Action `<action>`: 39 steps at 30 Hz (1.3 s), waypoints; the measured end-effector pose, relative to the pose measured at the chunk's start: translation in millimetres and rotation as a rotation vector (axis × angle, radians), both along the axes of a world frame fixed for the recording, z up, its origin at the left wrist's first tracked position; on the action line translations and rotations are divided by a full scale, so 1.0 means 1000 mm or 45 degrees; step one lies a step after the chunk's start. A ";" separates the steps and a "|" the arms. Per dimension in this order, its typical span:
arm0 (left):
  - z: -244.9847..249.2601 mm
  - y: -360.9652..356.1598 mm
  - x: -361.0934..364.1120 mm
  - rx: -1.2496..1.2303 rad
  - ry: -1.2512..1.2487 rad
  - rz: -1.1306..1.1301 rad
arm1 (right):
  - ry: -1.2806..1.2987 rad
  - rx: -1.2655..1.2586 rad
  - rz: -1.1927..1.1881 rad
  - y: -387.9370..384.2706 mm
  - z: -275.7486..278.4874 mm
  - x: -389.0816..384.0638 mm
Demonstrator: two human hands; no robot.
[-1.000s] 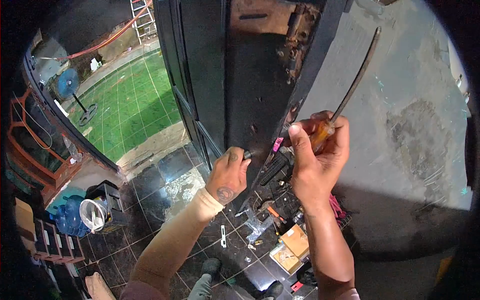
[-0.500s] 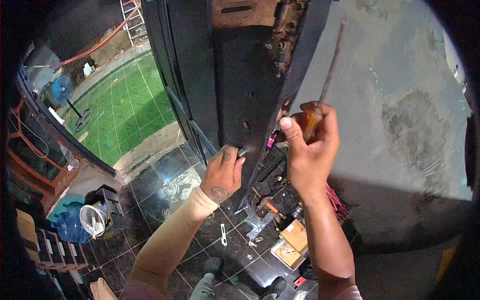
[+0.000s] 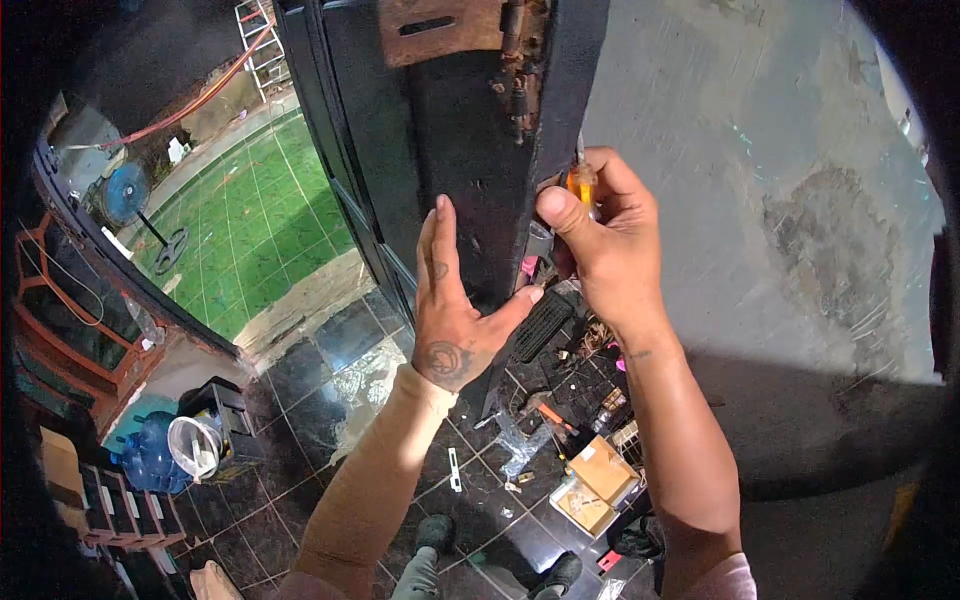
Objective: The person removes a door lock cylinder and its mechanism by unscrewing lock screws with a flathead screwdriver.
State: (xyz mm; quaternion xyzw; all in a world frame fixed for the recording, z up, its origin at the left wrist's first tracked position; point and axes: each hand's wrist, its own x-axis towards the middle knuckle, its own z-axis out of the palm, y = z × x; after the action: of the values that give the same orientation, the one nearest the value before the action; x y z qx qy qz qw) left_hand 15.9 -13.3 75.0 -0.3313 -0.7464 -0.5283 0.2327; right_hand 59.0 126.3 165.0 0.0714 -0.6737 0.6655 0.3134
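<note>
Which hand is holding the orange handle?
The right hand grips the orange handle; the left hand is spread open in front of the black door.

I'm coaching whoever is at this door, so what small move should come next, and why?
Probably ease the tip of the screwdriver toward the edge of the door: the right hand grips its handle right beside that edge, shaft pointing upward, while the open left hand is at the door's face, seemingly placed to steady it. The tip itself is hard to make out.
</note>
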 end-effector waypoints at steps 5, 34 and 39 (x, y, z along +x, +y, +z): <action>-0.004 -0.009 -0.003 -0.034 0.035 0.003 | 0.052 -0.073 -0.109 -0.009 -0.011 -0.008; -0.008 0.007 -0.010 0.114 0.292 0.099 | -0.335 -0.565 0.079 -0.033 -0.231 0.034; -0.016 0.008 -0.023 -0.077 0.681 0.198 | -0.158 -0.241 -0.276 -0.038 -0.218 0.047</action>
State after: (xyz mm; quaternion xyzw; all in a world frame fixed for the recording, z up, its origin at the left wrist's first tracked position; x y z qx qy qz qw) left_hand -7.2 -5.0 59.4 -0.4075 -0.6971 -0.3802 0.4510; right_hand 106.3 88.7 -53.2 -0.0730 -0.6298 0.6914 0.3464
